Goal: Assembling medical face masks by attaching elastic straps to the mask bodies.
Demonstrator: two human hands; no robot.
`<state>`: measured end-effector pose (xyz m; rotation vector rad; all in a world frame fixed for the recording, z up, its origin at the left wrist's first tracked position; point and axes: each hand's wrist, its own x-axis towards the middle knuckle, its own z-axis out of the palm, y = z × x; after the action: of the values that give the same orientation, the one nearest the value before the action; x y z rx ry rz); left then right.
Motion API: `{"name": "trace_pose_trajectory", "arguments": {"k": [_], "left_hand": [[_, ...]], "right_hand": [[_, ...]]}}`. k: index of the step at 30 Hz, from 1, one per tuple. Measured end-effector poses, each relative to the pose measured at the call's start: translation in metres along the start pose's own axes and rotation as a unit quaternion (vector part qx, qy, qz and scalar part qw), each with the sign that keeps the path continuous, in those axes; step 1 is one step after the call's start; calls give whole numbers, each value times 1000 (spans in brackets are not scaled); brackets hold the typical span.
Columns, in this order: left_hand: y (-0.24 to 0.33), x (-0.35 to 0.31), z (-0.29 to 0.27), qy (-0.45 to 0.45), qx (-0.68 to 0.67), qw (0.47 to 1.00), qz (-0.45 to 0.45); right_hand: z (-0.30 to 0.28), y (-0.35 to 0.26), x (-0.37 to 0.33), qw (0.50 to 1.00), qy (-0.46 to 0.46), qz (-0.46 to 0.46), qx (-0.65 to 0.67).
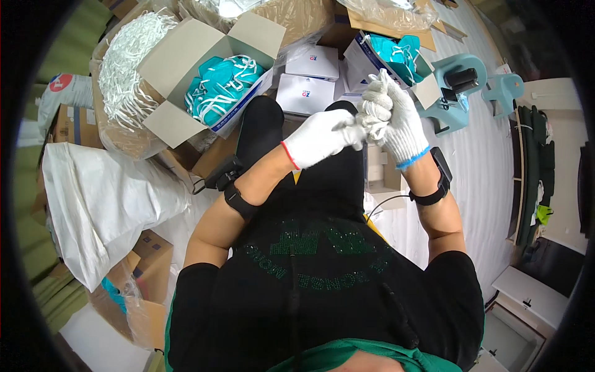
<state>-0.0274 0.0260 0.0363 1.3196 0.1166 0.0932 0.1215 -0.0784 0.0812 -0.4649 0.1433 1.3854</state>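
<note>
My right hand (403, 121), in a white knit glove with a blue cuff, is raised and closed round a knotted white bundle (374, 110) that looks like coiled cord. Its strands blend into the glove, so its exact kind is unclear. My left hand (322, 137), gloved in white with a red cuff, reaches in from the left with bent fingers at the bundle's lower end. Its fingertips are slightly blurred, and what they grip is hidden. Beyond the hands, an open carton (176, 53) holds teal face masks (224, 87) with white straps.
White boxes (305, 93) are stacked ahead of my knees. Another open box holds teal masks (396, 54) at the far right, near light-blue plastic stools (455, 77). Left lie a heap of white straps (131, 62) and a large white sack (108, 204).
</note>
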Motion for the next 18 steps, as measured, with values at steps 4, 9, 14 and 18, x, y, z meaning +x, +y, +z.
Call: {"name": "trace_pose_trajectory", "arguments": {"k": [4, 9, 14, 18], "left_hand": [[10, -3, 7, 26, 148, 988, -30], [0, -1, 1, 33, 28, 994, -105], [-8, -1, -10, -64, -220, 932, -280], [-9, 0, -4, -54, -314, 917, -241]], "right_hand": [[-7, 1, 3, 998, 34, -44, -17], [-7, 2, 3, 997, 3, -66, -37], [17, 15, -6, 957, 54, -200, -204], [15, 24, -8, 939, 52, -230, -249]]}}
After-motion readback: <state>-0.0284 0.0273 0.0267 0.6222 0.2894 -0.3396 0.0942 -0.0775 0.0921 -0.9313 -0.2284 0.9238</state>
